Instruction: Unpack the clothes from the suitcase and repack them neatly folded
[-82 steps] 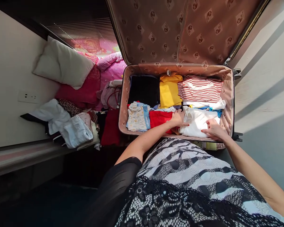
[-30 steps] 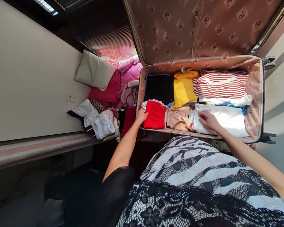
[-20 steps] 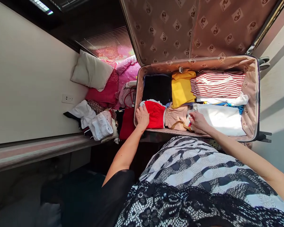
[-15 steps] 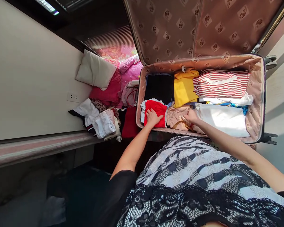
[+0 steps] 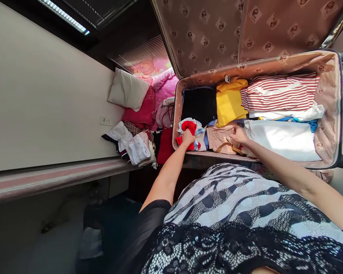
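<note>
Here, left hand (image 5: 188, 137) grips the bunched red garment (image 5: 189, 125); right hand (image 5: 240, 135), fingers narrow, meets the peach garment's (image 5: 219, 137) right end, hold unclear.

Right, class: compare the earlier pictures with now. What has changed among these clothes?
The red cloth has moved left onto the patterned cloth; once flat, it is now bunched in the left hand. The right hand has moved left from the white cloth, which now lies flatter, to the beige cloth. The black cloth, yellow cloth and striped cloth stayed put.
</note>
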`<act>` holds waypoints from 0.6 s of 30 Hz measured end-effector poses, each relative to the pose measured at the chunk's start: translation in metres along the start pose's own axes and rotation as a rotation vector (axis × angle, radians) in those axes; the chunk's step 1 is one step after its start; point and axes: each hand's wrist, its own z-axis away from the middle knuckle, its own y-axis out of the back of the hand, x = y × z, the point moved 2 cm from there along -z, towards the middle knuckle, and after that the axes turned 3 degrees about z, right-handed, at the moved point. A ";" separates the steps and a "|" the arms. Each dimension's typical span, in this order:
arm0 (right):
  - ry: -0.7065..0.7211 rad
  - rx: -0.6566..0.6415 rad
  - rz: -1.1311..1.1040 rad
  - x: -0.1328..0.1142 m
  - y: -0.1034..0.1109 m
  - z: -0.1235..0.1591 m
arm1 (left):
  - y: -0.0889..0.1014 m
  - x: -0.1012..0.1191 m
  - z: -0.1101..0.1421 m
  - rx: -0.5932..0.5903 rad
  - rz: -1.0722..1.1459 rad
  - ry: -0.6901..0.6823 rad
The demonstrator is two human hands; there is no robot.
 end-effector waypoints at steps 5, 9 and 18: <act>0.120 -0.044 -0.011 -0.035 -0.009 0.011 | 0.017 -0.015 -0.011 -0.038 0.013 -0.113; 0.193 -0.279 -0.136 -0.076 -0.029 0.017 | 0.022 -0.022 -0.011 -0.057 0.172 -0.120; 0.210 -0.441 -0.354 -0.141 -0.062 0.020 | 0.040 -0.035 -0.015 -0.116 0.430 -0.138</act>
